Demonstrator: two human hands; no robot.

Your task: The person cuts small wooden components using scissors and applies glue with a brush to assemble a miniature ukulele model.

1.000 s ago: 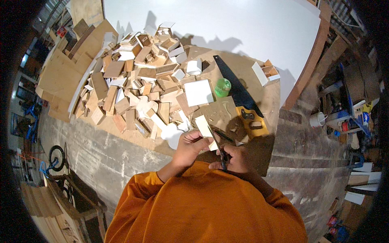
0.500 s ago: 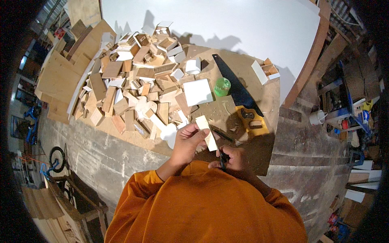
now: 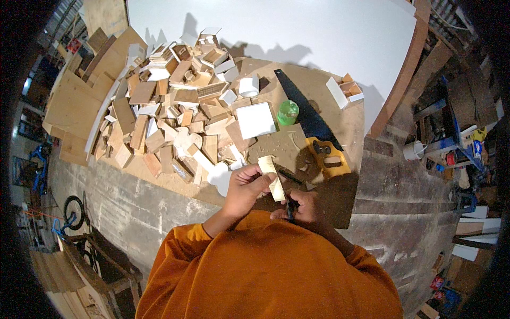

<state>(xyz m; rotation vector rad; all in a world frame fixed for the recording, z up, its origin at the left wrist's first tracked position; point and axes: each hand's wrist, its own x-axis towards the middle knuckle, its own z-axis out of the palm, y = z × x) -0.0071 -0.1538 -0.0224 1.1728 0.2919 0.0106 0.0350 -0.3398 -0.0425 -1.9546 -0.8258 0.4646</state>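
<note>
My left hand (image 3: 243, 192) pinches a pale yellow strip (image 3: 272, 179) between thumb and fingers, holding it slanted in front of my chest. The strip bends slightly and has a shiny surface. Close to its lower right edge, my right hand (image 3: 302, 204) is closed around a black-handled tool (image 3: 290, 208) that looks like scissors. Its tip lies by the strip; I cannot tell whether they touch. Beyond my hands is a flat brown board (image 3: 276, 146). A hand saw with a dark blade (image 3: 302, 102) and yellow handle (image 3: 330, 160) lies to the right.
A heap of wooden offcuts (image 3: 143, 92) covers the left of the worktop (image 3: 345, 127). A white square piece (image 3: 255, 120), a green translucent container (image 3: 288, 112) and a small wooden box (image 3: 345, 90) lie beyond my hands. A large white panel (image 3: 319, 32) spans the back.
The whole view has shifted slightly. The strip has turned a little in my left hand, and its lower end sits closer to the scissors. Both hands keep their holds.
</note>
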